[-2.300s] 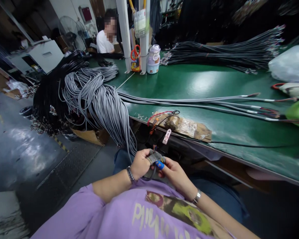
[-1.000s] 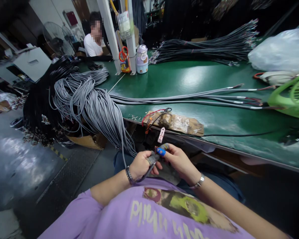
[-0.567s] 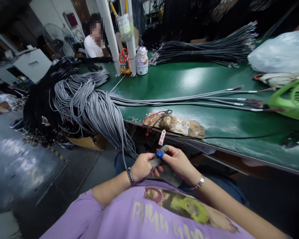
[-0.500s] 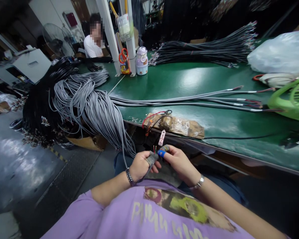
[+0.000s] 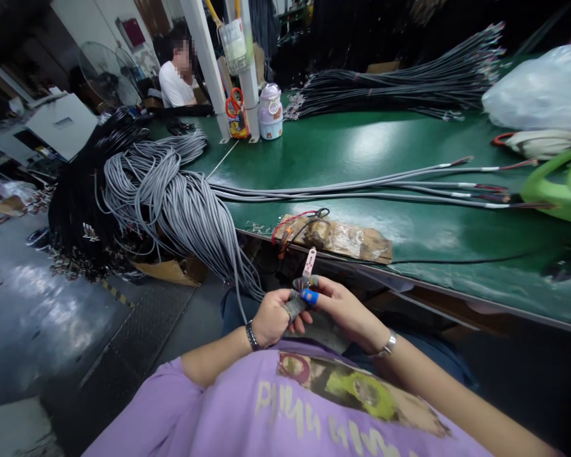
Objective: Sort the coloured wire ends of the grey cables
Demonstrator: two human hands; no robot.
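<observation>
My left hand (image 5: 275, 317), with grey tape or covering on its thumb and finger, is closed round the end of a grey cable (image 5: 240, 298). That cable hangs down from the large grey cable bundle (image 5: 185, 203) on the left. Against it, my right hand (image 5: 345, 311) pinches the thin wires (image 5: 300, 285) at the cable's end; blue tape wraps one digit. The fingertips of both hands meet and hide most of the wires. Just above them, a pink tag (image 5: 309, 261) hangs at the bench edge.
On the green bench (image 5: 342, 152) lie several grey cables (image 5: 361, 190) with stripped ends. A wooden block (image 5: 347, 240) with clips sits at the edge. Farther back are a black cable bundle (image 5: 400, 89), a lilac bottle (image 5: 271, 113), a plastic bag (image 5: 537, 89) and a green basket (image 5: 561, 184). Another person (image 5: 175, 82) sits beyond.
My right fingers have moved slightly left onto the wires, which stood free and upright before. My left hand keeps its hold on the cable. The view has shifted slightly.
</observation>
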